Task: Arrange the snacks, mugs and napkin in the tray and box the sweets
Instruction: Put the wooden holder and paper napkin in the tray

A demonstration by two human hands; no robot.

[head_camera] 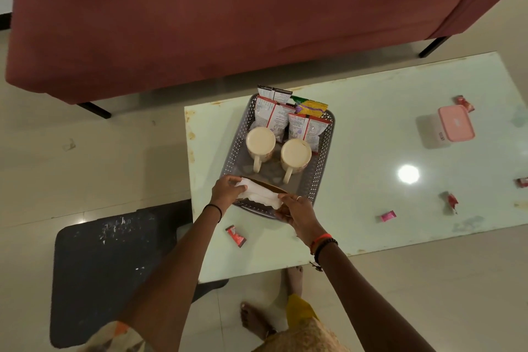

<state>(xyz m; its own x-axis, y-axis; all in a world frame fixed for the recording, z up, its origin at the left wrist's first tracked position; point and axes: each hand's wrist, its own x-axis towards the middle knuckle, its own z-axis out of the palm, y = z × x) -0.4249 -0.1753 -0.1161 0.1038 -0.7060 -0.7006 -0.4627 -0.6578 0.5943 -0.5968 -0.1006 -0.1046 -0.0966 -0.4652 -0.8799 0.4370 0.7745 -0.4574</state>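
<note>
Both hands pinching napkin (pixel 258 197): left hand (pixel 225 191) on one end, right hand (pixel 297 213) on the other. Long axis across near end of tray (pixel 320 180), just in front of mugs (pixel 260 144). Straight down to seat. Sweets (pixel 387 216) loose on table (pixel 371 157), nearer right hand.

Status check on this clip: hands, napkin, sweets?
Left hand and right hand both gripping napkin over tray near edge. Mugs, snacks in tray. Sweets loose on table; box shut.
</note>
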